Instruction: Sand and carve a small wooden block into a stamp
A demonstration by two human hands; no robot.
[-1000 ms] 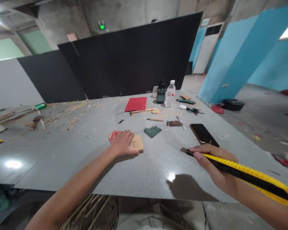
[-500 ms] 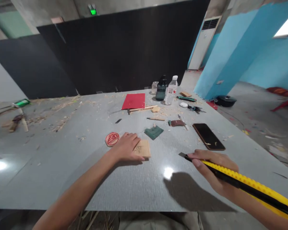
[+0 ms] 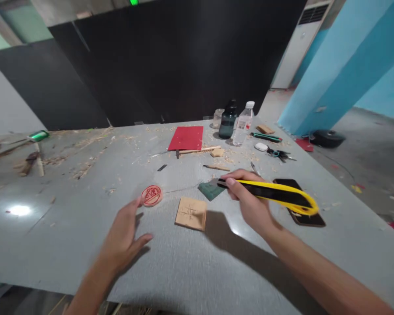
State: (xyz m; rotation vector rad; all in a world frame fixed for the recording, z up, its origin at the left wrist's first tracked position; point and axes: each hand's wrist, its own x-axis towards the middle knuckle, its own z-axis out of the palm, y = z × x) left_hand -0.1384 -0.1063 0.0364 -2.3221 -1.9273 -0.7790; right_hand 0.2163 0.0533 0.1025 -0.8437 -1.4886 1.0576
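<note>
A yellow and black utility knife [image 3: 272, 194] is gripped in my right hand [image 3: 249, 201], its blade tip over a dark green sheet [image 3: 211, 190]. My left hand [image 3: 124, 236] holds nothing, thumb and fingers apart. Its fingertips come close to a round wooden piece [image 3: 151, 196] with a red design; whether they touch it I cannot tell. Between the two hands lies a square wooden block [image 3: 191, 213] with dark lines marked on its face. Behind the right hand, the brown piece seen earlier is hidden.
A black phone [image 3: 306, 214] lies under the knife's far end. Farther back are a red sheet [image 3: 186, 138], a hammer [image 3: 197, 151], a carving tool [image 3: 216, 167], a clear bottle [image 3: 243, 124], a dark bottle [image 3: 228, 122] and keys [image 3: 280, 154]. Wood shavings dot the grey table [image 3: 170, 271].
My left hand has let go of the square block and moved left toward the round piece. My right hand has carried the knife left and farther forward, over the green sheet.
</note>
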